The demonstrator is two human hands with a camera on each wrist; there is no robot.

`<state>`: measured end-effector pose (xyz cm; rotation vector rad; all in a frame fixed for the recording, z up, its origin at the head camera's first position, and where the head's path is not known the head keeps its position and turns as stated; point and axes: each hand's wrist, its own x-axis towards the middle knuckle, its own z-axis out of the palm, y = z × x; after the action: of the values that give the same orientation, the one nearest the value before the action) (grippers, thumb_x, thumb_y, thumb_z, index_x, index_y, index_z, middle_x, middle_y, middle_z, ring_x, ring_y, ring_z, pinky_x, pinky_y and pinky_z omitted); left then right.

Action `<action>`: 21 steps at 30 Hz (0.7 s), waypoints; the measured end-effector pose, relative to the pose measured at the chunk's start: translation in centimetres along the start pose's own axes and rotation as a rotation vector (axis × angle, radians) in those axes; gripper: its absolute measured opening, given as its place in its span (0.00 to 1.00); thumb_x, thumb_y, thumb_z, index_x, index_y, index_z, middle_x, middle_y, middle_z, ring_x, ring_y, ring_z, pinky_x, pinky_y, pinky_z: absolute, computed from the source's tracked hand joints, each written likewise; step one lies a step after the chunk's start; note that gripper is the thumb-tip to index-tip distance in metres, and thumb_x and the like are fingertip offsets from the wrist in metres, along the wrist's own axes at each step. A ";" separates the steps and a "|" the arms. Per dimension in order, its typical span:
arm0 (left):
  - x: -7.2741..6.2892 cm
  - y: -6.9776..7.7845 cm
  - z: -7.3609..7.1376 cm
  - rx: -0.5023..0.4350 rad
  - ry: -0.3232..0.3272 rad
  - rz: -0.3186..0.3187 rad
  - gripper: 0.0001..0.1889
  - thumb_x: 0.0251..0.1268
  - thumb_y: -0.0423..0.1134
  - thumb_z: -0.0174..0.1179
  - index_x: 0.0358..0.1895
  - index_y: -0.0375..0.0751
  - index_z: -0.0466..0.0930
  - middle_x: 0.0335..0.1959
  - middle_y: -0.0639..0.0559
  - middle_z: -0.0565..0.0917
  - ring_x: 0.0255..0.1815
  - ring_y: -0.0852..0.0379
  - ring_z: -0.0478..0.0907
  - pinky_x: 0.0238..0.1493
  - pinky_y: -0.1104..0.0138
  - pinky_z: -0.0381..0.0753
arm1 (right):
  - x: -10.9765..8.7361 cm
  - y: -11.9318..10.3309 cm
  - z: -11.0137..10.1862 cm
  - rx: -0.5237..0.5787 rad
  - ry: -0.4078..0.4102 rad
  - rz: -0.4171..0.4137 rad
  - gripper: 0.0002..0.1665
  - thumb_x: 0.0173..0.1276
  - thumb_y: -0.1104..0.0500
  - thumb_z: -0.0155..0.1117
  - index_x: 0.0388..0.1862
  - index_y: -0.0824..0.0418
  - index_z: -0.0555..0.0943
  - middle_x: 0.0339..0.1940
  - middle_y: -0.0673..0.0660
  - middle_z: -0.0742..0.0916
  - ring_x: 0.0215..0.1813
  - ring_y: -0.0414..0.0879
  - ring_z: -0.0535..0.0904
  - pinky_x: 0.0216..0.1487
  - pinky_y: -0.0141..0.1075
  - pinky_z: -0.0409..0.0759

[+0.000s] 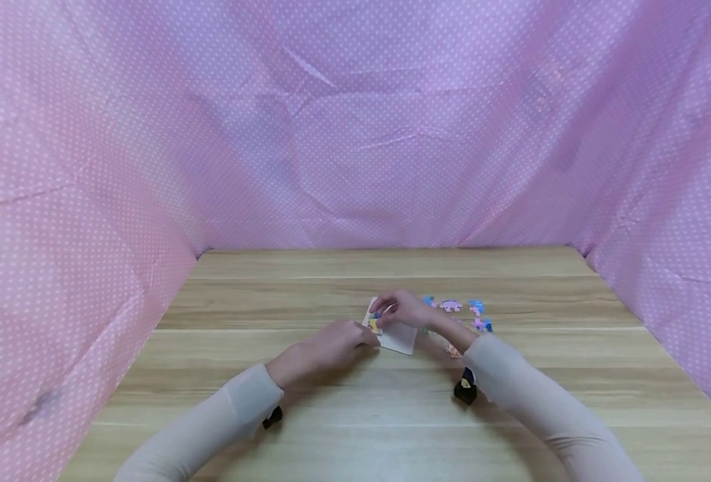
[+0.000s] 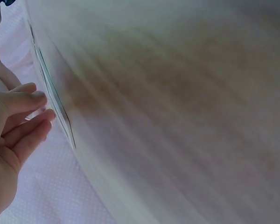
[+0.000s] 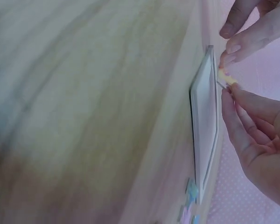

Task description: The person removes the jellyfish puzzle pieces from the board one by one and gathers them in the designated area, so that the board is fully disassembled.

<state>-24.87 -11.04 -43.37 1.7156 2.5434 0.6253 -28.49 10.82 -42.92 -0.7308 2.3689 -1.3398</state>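
Observation:
A shallow white puzzle tray (image 1: 399, 340) lies on the table, its flat floor partly covered by the hands. Over its left part, my right hand (image 1: 406, 309) pinches a small jigsaw piece with yellow on it (image 3: 226, 77) between thumb and fingertip. My left hand (image 1: 337, 345) is at the tray's near left edge, its fingertips right by the same piece in the right wrist view. Thumb and fingers of the left hand (image 2: 18, 121) are bent with a gap between them in the left wrist view. Yellow and blue puzzle colours (image 1: 375, 325) show between the hands.
Several loose jigsaw pieces, among them a purple one (image 1: 450, 306) and a blue one (image 1: 476, 307), lie right of the tray, some behind the right wrist. A wooden table (image 1: 271, 281) carries everything. Pink dotted cloth (image 1: 355, 167) encloses its back and sides.

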 end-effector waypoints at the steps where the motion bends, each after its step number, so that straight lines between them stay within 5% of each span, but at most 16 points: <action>1: 0.1 0.0 0.0 -0.002 -0.004 -0.010 0.10 0.71 0.27 0.60 0.32 0.43 0.85 0.27 0.56 0.82 0.28 0.65 0.70 0.32 0.76 0.70 | -0.1 0.0 -0.2 0.006 0.019 0.010 0.15 0.64 0.70 0.70 0.49 0.74 0.82 0.45 0.63 0.87 0.48 0.52 0.84 0.51 0.39 0.82; 14: 0.2 -0.2 0.1 0.124 -0.081 -0.071 0.07 0.73 0.34 0.60 0.41 0.43 0.89 0.38 0.57 0.87 0.31 0.66 0.74 0.37 0.71 0.78 | -3.2 1.1 -2.6 0.014 0.083 0.016 0.13 0.68 0.69 0.67 0.49 0.77 0.83 0.44 0.67 0.88 0.44 0.57 0.86 0.48 0.43 0.84; 21: 0.2 -0.1 0.0 0.094 -0.076 -0.071 0.10 0.72 0.31 0.60 0.33 0.47 0.87 0.27 0.60 0.82 0.25 0.66 0.65 0.29 0.75 0.68 | -5.4 1.8 -4.1 -0.032 0.051 0.036 0.12 0.69 0.67 0.66 0.47 0.74 0.84 0.41 0.63 0.89 0.41 0.53 0.86 0.43 0.41 0.85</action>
<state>-25.04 -10.91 -43.41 1.6335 2.6070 0.4348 -26.66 17.58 -42.26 -0.6679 2.4367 -1.3234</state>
